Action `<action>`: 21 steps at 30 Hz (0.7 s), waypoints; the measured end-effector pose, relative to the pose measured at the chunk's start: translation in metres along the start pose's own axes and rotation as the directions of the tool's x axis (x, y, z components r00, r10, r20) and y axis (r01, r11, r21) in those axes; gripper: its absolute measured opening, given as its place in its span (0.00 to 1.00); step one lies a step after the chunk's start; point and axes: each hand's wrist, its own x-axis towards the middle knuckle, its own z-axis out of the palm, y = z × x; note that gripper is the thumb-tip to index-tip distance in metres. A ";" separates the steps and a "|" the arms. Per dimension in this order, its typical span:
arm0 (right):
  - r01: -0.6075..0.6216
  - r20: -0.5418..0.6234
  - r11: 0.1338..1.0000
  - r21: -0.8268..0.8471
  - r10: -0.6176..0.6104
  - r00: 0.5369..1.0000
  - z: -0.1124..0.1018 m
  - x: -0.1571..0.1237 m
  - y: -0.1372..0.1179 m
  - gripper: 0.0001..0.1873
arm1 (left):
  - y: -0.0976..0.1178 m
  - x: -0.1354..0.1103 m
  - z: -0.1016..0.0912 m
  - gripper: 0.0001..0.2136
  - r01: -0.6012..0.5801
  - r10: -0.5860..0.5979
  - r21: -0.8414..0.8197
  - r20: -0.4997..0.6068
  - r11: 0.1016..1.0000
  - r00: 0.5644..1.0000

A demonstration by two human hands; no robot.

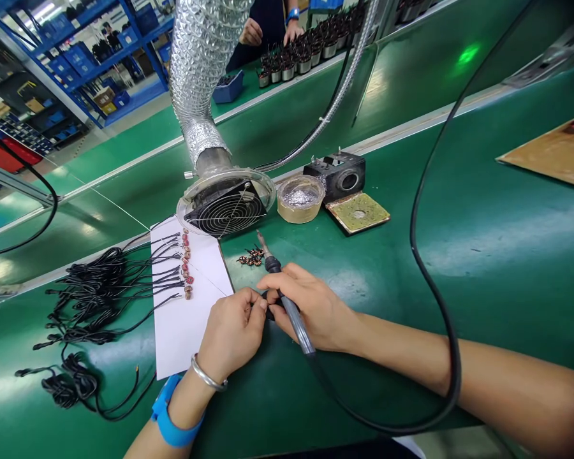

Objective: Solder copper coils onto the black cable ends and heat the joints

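Observation:
My right hand (316, 306) is closed around a soldering iron (294, 319), its tip pointing up and away toward the fan. My left hand (235, 328) is in a pinch, fingertips meeting those of my right hand at a small black part (270, 307). Most of that part is hidden by the fingers. A thin wire-like line (205, 276) runs over the white sheet (191, 338) toward my left hand. Just beyond the iron's tip lies a little pile of copper-coloured parts (252, 257). Small red and copper coils (186, 261) line the sheet, beside black cable ends.
Bundled black cables (93, 287) lie at left. A fan (229, 210) under a foil duct (205, 70) stands ahead, beside a round tub (300, 199), a black iron stand (339, 175) and a yellowish sponge (358, 212). The iron's cord (423, 268) loops over my right forearm. Someone's hands (293, 30) are across the bench.

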 end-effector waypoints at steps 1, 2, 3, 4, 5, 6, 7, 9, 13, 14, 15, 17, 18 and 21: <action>0.007 0.006 1.000 0.007 -0.007 1.000 -0.001 0.000 0.001 0.21 | 0.000 -0.002 0.000 0.11 -0.002 0.002 0.026 -0.001 1.000 1.000; 0.012 0.012 1.000 0.015 -0.012 1.000 -0.003 -0.001 0.001 0.22 | 0.000 -0.003 0.000 0.11 -0.001 0.001 0.046 -0.003 0.999 1.000; 0.012 0.017 1.000 0.021 -0.012 1.000 -0.006 -0.001 0.002 0.23 | 0.000 -0.005 -0.001 0.11 0.003 -0.003 0.057 -0.005 0.998 1.000; 0.009 0.013 1.000 0.026 -0.009 1.000 -0.009 -0.002 0.002 0.25 | -0.001 -0.007 -0.002 0.11 0.009 -0.008 0.055 -0.007 0.998 1.000; 0.008 0.003 0.999 0.031 -0.008 1.000 -0.012 -0.002 0.003 0.26 | -0.002 -0.008 -0.003 0.11 0.015 -0.014 0.045 -0.011 0.999 1.000; 0.005 -0.011 0.999 0.036 -0.005 1.000 -0.015 -0.003 0.004 0.27 | -0.004 -0.009 -0.003 0.11 0.020 -0.019 0.031 -0.015 0.999 1.000; 0.001 -0.019 0.999 0.040 0.000 1.000 -0.017 -0.003 0.005 0.28 | -0.005 -0.010 -0.004 0.11 0.024 -0.023 0.016 -0.017 1.000 1.000; -0.006 -0.025 0.999 0.047 0.008 1.000 -0.020 -0.004 0.007 0.28 | -0.007 -0.010 -0.004 0.11 0.029 -0.029 -0.001 -0.018 1.000 0.999; 0.001 -0.015 0.998 0.055 0.000 1.000 -0.018 -0.003 0.009 0.26 | -0.008 -0.010 -0.001 0.11 0.001 0.000 0.013 -0.048 1.000 0.999; 0.016 -0.026 0.999 0.052 -0.015 1.000 -0.016 -0.003 0.009 0.25 | -0.007 -0.009 0.000 0.11 -0.020 0.022 0.028 -0.060 0.999 0.998; 0.038 -0.037 0.998 0.045 -0.036 0.999 -0.015 -0.002 0.009 0.24 | -0.006 -0.009 0.001 0.11 -0.047 0.050 0.048 -0.073 0.998 0.996; 0.090 -0.060 0.996 0.005 -0.090 0.994 -0.014 0.001 0.008 0.21 | -0.005 -0.009 0.003 0.09 -0.110 0.119 0.092 -0.101 0.990 0.988; 0.122 -0.058 0.992 -0.027 -0.123 0.991 -0.013 0.002 0.008 0.19 | -0.005 -0.009 0.003 0.09 -0.142 0.156 0.112 -0.120 0.983 0.981; 0.228 0.011 0.962 -0.150 -0.229 0.973 -0.016 0.006 0.006 0.14 | -0.007 -0.011 0.004 0.08 -0.197 0.231 0.176 -0.194 0.964 0.954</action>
